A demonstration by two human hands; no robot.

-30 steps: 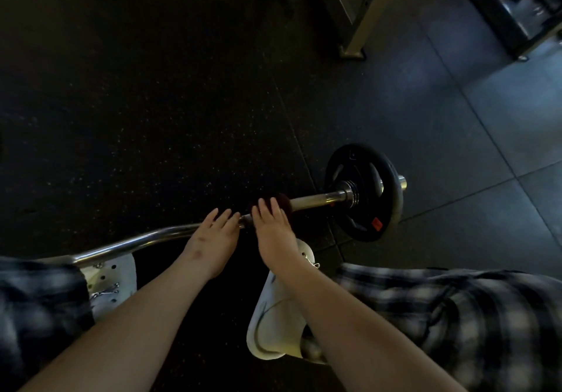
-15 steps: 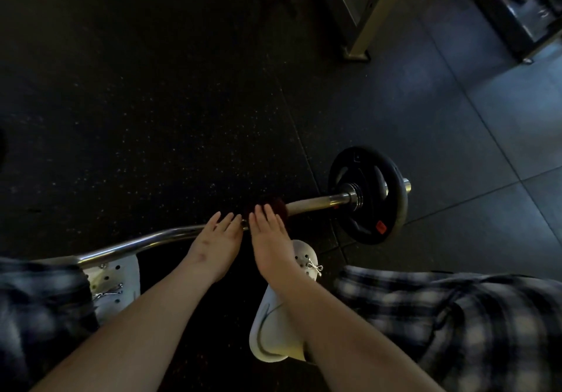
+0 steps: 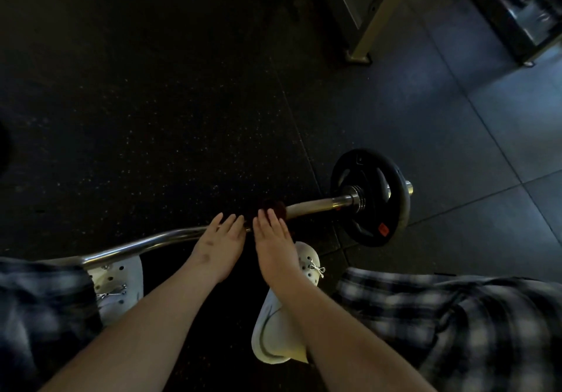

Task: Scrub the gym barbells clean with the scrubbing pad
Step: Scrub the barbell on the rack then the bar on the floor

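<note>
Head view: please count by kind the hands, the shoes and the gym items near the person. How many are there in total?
Barbell: 1
Weight plate: 1
Scrubbing pad: 1
Hands: 2 (left hand, right hand)
White shoes: 2 (left shoe, right shoe)
Total: 7

Frame is reading dim; cool light is entering from upper right, brightening the floor tiles (image 3: 501,124); upper left is falling into black; barbell (image 3: 319,203) is showing glare; edges are bowing.
</note>
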